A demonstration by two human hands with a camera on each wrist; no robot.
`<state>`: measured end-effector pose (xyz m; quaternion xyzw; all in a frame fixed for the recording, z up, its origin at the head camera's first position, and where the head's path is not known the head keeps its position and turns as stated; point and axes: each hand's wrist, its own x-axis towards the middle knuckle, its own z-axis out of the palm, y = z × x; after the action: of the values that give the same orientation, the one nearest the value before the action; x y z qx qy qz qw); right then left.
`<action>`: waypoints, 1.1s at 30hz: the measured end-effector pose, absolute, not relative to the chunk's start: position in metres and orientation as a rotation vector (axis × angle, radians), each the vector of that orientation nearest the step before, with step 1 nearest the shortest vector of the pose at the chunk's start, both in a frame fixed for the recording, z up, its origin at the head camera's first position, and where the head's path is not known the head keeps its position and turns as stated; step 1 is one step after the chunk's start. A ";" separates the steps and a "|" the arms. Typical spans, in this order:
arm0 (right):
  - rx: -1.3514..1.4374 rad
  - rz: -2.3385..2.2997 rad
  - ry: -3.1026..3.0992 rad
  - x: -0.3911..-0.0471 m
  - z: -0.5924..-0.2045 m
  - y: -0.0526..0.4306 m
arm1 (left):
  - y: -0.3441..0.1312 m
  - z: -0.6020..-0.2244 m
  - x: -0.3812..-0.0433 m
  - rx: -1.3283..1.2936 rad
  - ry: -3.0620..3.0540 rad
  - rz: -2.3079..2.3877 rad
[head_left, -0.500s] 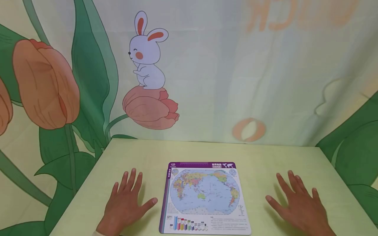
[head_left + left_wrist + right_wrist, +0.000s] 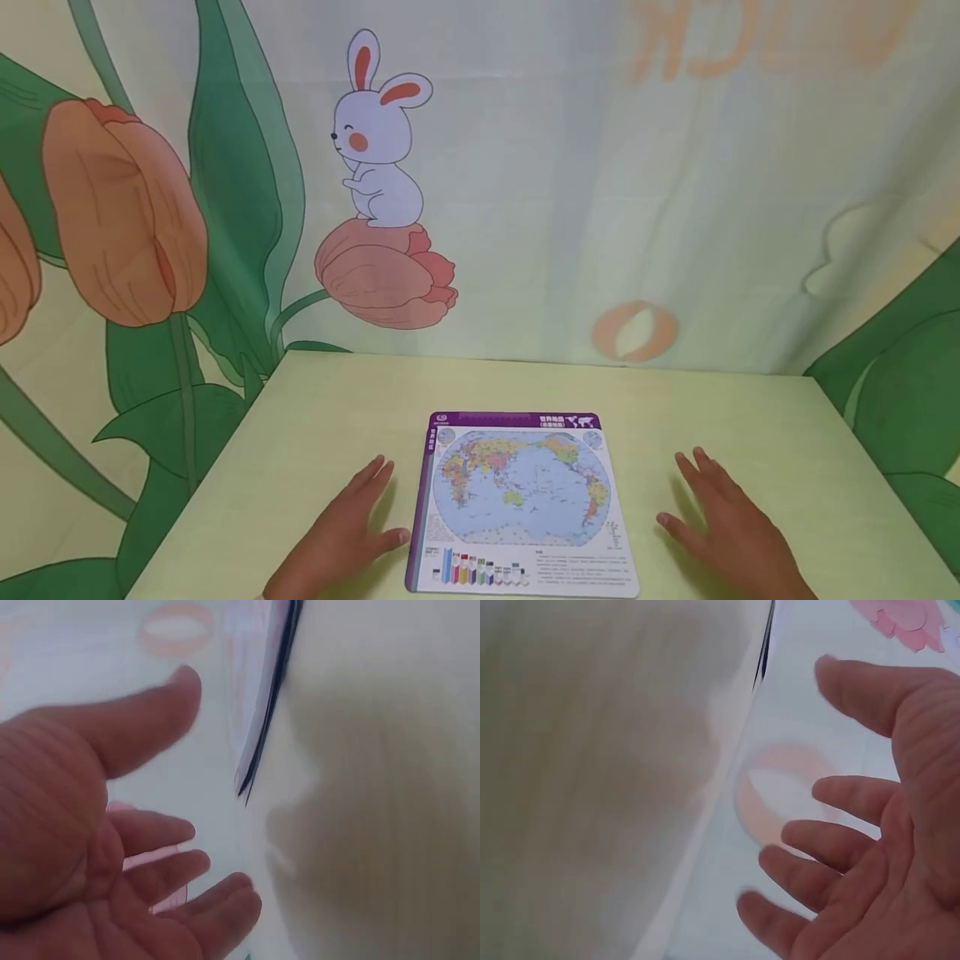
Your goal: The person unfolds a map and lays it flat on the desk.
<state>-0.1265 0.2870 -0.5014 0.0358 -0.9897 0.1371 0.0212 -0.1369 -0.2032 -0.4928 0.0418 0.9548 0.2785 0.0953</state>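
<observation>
A flat rectangular mat printed with a world map (image 2: 525, 492) lies on the pale yellow-green table, with a purple band along its top and left side. To its left is my left hand (image 2: 341, 533), thumb pointing at the mat's left edge and fingers relaxed. On the other side my right hand (image 2: 731, 533) hovers, thumb toward the mat, fingers loosely extended. Both palms face inward and hold nothing. The left wrist view shows my left hand (image 2: 135, 825) beside the mat's thin dark edge (image 2: 270, 697). In the right wrist view my right hand (image 2: 855, 825) has its fingers spread.
The table (image 2: 360, 400) reaches back to a curtain-like backdrop (image 2: 525, 208) printed with a white rabbit (image 2: 382, 158), orange tulips (image 2: 127, 217) and green leaves. An orange ring-like print (image 2: 635, 332) sits low on the backdrop.
Both hands have turned from palms down to palms facing inward, and moved closer to the mat's sides. The mat stays where it was; the head view has shifted slightly.
</observation>
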 end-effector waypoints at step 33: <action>-0.222 1.538 -3.048 -0.090 -0.522 0.233 | -0.171 -0.508 -0.116 0.048 2.593 1.019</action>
<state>-0.0896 0.2332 -0.5221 -0.0641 -0.8822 0.4451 -0.1395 -0.1162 -0.1706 -0.5076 0.0169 0.9160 0.3599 0.1764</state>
